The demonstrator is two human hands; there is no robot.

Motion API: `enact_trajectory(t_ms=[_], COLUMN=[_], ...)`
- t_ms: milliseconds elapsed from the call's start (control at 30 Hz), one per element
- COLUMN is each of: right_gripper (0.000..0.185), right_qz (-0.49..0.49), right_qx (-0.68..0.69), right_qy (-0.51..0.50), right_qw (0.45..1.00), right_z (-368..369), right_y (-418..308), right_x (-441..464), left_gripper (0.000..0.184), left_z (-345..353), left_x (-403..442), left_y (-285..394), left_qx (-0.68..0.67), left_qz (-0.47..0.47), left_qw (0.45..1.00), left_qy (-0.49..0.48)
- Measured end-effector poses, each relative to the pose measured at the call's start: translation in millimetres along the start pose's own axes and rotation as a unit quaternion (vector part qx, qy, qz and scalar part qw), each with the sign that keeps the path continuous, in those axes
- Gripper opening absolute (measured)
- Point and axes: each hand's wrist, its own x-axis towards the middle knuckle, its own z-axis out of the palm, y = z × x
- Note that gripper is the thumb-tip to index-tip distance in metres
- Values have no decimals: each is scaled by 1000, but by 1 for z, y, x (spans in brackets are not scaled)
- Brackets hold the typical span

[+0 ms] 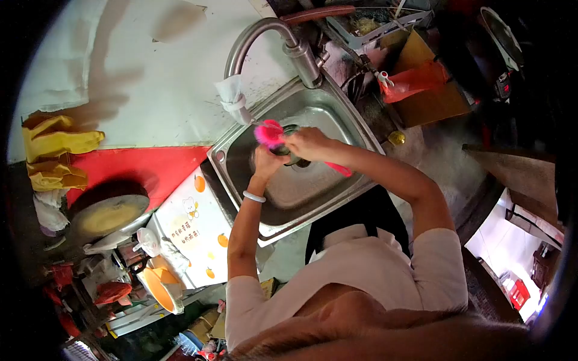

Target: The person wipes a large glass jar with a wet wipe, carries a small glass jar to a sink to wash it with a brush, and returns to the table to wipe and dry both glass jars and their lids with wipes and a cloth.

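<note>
A brush with bright pink bristles (269,133) is over the upper left part of the steel sink (313,192), just under the tap's cloth-wrapped spout (233,99). My right hand (308,144) is closed around its handle, whose pink end sticks out below the wrist. My left hand (269,161), with a pale bangle at the wrist, is closed right under the bristles. It touches something partly hidden between the two hands, too small to make out. A dark, shiny rounded rim shows behind my right fingers.
The curved steel tap (304,63) stands at the sink's back corner. Yellow gloves (60,144) and a wok (108,210) are on the left. An orange container (162,289) is at the lower left. At the upper right are a cardboard box (430,108) and a red bag (415,83).
</note>
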Motion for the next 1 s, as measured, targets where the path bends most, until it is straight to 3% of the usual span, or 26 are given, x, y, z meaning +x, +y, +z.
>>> enact_trajectory(t_ms=[133, 200, 233, 267, 333, 400, 500, 533, 567, 600, 633, 700, 767, 800, 867, 933, 967, 1000], right_gripper=[24, 25, 26, 26, 28, 29, 29, 28, 28, 28, 26, 24, 21, 21, 22, 23, 27, 29], right_qz=[-40, -7, 14, 14, -94, -59, -4, 15, -15, -45, -78, -109, -73, -71, -87, 12, -26, 43], right_qx=[23, 51, 53, 53, 207, 201, 152, 115, 69, 23, 25, 26, -85, -84, -65, -3, 7, 8], right_qy=[23, 8, -10, -12, 98, 67, 0, -35, -11, 13, -16, -39, -86, -82, -41, -56, 38, 28], right_qw=[999, 999, 998, 998, 969, 976, 988, 993, 997, 999, 997, 993, 990, 990, 993, 998, 999, 999], right_z=[-13, -4, -3, 10, 28, 13, -1, -4, -6, -9, -10, -14, -20, -14, 4, -2, 21, 32], right_y=[15, 57, 70, 82, 93, 75, 68, 66, 61, 52, 49, 35, 17, 24, 48, 38, 47, 44], right_x=[8, -6, -18, -25, -33, -49, -39, -30, -19, -4, 13, 42, 55, 56, 53, 12, -5, -17], left_gripper=[44, 44, 44, 45, 46, 49, 50, 51, 51, 54, 57, 48, 46, 46, 46, 47, 47, 47], left_z=[-2, -6, -6, -6, -5, -9, -8, -13, -18, -24, -27, -24, -19, -17, -16, -16, -14, -11], left_x=[-1, -12, -14, -18, -21, -25, -23, -21, -16, -12, -11, -6, -5, -6, -12, -15, -14, -15], left_y=[2, -4, -7, -9, -7, 0, -23, -19, -15, -4, 5, 3, -25, -37, -53, -43, -37, -34], left_qx=[-95, -234, -235, -305, -376, -516, -560, -509, -510, -450, -385, -374, -430, -429, -570, -607, -641, -642], left_qz=[-46, -81, -79, -97, -114, -149, -170, -172, -172, -177, -182, -155, -146, -144, -193, -202, -211, -212], left_qw=[994, 969, 969, 947, 920, 843, 809, 842, 841, 875, 903, 913, 890, 891, 798, 769, 738, 737], left_qy=[0, 11, 13, 13, 21, 36, 57, 54, 49, -3, -55, -45, -41, -45, 2, 11, 17, 19])
